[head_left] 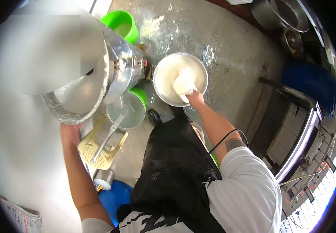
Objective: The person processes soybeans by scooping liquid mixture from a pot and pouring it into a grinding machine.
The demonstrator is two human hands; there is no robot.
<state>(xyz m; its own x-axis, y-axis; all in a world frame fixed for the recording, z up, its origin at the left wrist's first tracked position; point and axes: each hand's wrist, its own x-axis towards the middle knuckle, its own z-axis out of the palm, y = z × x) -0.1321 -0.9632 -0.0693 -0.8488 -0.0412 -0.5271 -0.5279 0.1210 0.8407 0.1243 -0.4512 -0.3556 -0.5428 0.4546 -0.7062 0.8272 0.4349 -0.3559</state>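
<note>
My right hand [195, 99] is closed round the handle of a white jug [184, 82], which is tilted inside a round metal basin [205, 79] of pale, creamy batter [164, 83]. At the left, my left hand [70, 133] is at the lower rim of a large metal drum [115, 64] whose rim is smeared with pale batter. That hand's fingers are hidden beneath the rim. A blurred grey patch covers much of the drum's opening.
Green buckets [131, 25] stand beside the drum, above and below its outlet. A clear bucket [127, 112], a cream plastic stool [98, 149] and a metal cup [104, 179] are near my left arm. Spilled batter marks the floor [230, 58]. A blue container [311, 87] is at the right.
</note>
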